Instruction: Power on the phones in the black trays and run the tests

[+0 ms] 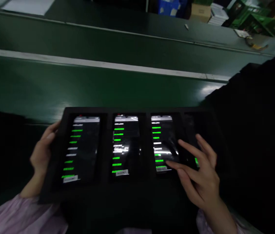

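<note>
A black tray (105,191) lies in front of me with smartphones set upright side by side in its slots. The left phone (85,148), the middle phone (127,146) and the third phone (164,143) have lit screens with green and white text lines and a small white barcode label near the bottom. My left hand (42,151) grips the tray's left edge, its fingers partly hidden behind it. Over the third phone and the slot beside it, my right hand (203,172) is spread, a fingertip at the lower screen; contact is unclear. It partly hides the rightmost slot, where a green patch glows.
Beyond the tray runs a green work surface (98,86) with a pale strip (118,66) across it. Black shapes (261,130) stand at right and far left. On the far ledge are a paper sheet (27,6) and a yellow-handled tool (255,45); green crates (254,24) stand behind.
</note>
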Demonstrator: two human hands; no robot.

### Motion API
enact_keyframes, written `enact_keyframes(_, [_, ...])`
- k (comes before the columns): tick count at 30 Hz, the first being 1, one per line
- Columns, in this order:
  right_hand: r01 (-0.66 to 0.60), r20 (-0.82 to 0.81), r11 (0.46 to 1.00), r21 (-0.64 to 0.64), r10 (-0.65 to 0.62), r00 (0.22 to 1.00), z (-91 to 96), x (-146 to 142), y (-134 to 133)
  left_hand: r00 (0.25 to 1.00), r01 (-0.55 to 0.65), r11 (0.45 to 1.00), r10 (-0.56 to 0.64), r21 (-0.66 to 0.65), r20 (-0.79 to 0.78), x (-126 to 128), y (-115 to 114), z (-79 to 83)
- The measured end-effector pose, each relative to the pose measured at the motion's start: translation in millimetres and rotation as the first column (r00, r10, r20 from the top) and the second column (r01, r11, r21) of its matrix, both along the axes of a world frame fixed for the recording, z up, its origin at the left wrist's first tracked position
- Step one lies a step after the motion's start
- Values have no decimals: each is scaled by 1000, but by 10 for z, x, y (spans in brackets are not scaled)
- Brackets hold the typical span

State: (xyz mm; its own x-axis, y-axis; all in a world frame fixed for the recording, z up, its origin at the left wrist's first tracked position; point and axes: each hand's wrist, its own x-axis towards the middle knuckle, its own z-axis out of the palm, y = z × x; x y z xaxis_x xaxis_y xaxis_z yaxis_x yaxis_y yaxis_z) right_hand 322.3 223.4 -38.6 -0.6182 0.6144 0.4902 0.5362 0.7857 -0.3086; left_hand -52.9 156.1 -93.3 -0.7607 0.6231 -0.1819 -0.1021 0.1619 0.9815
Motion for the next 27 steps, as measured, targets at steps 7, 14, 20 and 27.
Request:
enact_keyframes(7, [-128, 146, 990, -63, 136, 980, 34, -595, -194, 982, -68, 998, 65, 11, 175, -7, -9, 74])
enact_keyframes(14, [-182, 166, 979, -93, 195, 967, 20, -738, -181, 922, 213, 975, -221, 58, 318, -65, -304, 172])
enact_keyframes(20, [-201, 14, 979, -42, 201, 979, 0, -677, -114, 804, 547, 837, -528, 8, 272, -253, -457, 240])
enact_keyframes(27, [-200, -44, 980, -6, 200, 979, -29, -689, -126, 766, 627, 779, -614, -8, 190, -396, -460, 184])
